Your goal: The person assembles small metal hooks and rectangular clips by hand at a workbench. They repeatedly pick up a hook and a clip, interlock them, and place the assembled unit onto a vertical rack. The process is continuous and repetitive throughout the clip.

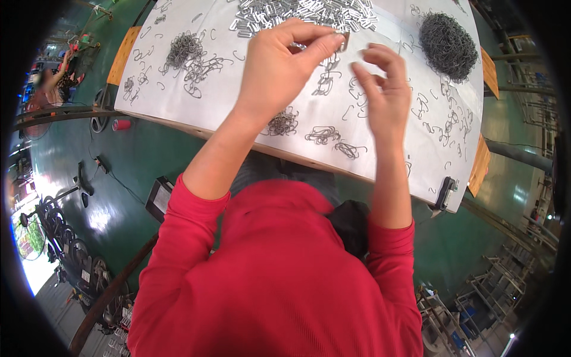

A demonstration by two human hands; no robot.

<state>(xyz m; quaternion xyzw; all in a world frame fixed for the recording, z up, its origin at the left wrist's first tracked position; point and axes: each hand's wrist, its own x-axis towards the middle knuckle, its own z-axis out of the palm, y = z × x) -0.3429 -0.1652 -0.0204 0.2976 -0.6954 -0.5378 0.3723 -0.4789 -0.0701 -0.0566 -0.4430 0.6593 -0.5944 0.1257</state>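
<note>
Above the far middle of a white-covered table (214, 113), my left hand (276, 68) pinches a small metal piece (345, 40) between thumb and fingertips; its exact shape is too small to tell. My right hand (388, 95) hovers just to the right, slightly blurred, its fingers curved and apart from the thumb with nothing visible between them. Beyond both hands spreads a pile of shiny silver flat metal buckles (303, 13). Bent wire hooks (324, 83) lie between the hands. Nearer the front edge are a small heap of hooks (282, 122) and two loose bunches (323, 135).
A big dark heap of wire hooks (449, 47) stands at the far right, a smaller one (184, 50) at the left. Near the right front corner sits a black and silver device (445, 193). Motorbikes (77, 256) and another person (53, 83) are off left; metal racks (499, 285) lower right.
</note>
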